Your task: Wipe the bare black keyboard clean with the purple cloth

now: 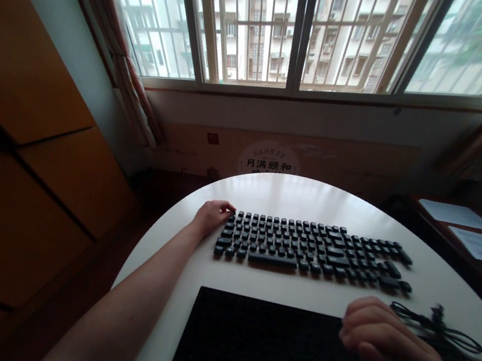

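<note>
Loose black keycaps (281, 242) lie in rows on the white round table, set out like a keyboard. At the top left corner of these rows, my left hand (212, 215) pinches a small keycap (233, 211) between thumb and fingertips. Closer to me lies a black keyboard base (261, 342), too dark to make out its surface. Over its right side hovers my right hand (397, 351), fingers curled and drawn together; whatever they may hold is hidden.
A black cable (458, 340) is coiled on the table's right side, partly behind my right hand. The white table (177, 237) has a curved far edge. Papers (459, 215) rest on a brown desk to the right. Wooden cabinets (38, 191) stand left, and a barred window is ahead.
</note>
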`<state>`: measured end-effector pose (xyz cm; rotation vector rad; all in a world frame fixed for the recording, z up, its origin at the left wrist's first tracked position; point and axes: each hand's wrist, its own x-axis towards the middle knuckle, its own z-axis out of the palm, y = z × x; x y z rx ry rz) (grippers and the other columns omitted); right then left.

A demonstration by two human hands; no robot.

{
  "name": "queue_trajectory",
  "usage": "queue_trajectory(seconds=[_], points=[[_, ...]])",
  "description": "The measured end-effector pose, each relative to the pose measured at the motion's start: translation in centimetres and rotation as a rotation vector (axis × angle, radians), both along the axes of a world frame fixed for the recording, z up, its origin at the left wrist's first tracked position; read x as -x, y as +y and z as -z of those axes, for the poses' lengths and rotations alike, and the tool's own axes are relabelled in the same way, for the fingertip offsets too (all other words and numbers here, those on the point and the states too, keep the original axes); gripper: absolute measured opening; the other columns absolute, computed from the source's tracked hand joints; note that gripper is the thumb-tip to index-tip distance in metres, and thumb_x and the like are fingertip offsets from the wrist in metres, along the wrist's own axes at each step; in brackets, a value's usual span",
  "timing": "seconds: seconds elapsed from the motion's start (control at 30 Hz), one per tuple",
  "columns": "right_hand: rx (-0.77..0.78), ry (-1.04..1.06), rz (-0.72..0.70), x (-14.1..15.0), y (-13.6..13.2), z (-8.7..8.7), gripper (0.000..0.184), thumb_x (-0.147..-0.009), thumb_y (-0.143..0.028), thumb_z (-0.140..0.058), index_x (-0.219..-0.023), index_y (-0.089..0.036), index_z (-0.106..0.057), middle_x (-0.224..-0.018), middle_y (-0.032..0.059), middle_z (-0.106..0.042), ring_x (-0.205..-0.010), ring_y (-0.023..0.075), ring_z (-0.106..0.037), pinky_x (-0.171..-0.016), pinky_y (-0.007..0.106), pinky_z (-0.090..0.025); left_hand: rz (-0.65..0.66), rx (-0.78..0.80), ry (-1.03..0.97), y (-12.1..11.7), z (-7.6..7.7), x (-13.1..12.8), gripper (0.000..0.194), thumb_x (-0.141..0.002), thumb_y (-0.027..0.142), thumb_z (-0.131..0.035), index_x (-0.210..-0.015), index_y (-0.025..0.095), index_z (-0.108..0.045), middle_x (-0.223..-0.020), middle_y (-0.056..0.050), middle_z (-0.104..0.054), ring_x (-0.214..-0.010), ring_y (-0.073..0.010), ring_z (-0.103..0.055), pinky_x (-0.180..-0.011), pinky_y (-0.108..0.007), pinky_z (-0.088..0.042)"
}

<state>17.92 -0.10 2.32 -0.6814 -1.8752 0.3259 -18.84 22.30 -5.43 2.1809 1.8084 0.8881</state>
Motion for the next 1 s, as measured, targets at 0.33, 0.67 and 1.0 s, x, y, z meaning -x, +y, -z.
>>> queue_trajectory(seconds=[0.33, 0.67, 1.0], points=[[0.022, 0.026, 0.032, -0.9, 0.2, 1.0, 0.017, -0.095, -0.012, -0.055, -0.085, -0.022, -0.063, -0.079, 0.0027, -0.066, -0.076, 0.0186, -0.066, -0.068, 0.03, -0.053, -0.058, -0.06, -0.124, -0.9, -0.8, 0.5, 0.025, -0.082, 0.02, -0.059, -0.102, 0.02, -0.074, -0.095, -0.004, -0.076, -0.075, -0.0166, -0.062, -0.077, -0.03, -0.052], [0.033, 0.062, -0.009, -1.1, 0.6, 2.3, 0.017, -0.098, -0.011, -0.053, -0.087, -0.021, -0.062, -0.083, 0.0018, -0.062, -0.079, 0.0161, -0.06, -0.07, 0.03, -0.048, 0.151, 0.041, -0.253, -9.3, -6.4, -2.1, 0.025, -0.084, 0.031, -0.061, -0.1, 0.017, -0.075, -0.09, -0.006, -0.073, -0.075, -0.017, -0.063, -0.057, -0.025, -0.052], [0.076, 0.037, -0.066, -0.4, 0.2, 2.1, 0.017, -0.098, -0.012, -0.055, -0.084, -0.021, -0.059, -0.079, 0.0006, -0.06, -0.075, 0.0146, -0.058, -0.066, 0.028, -0.046, 0.246, 0.158, -0.374, -20.4, -3.4, -0.2, 0.02, -0.089, 0.031, -0.066, -0.101, 0.017, -0.073, -0.095, -0.008, -0.073, -0.082, -0.0172, -0.065, -0.072, -0.028, -0.054]])
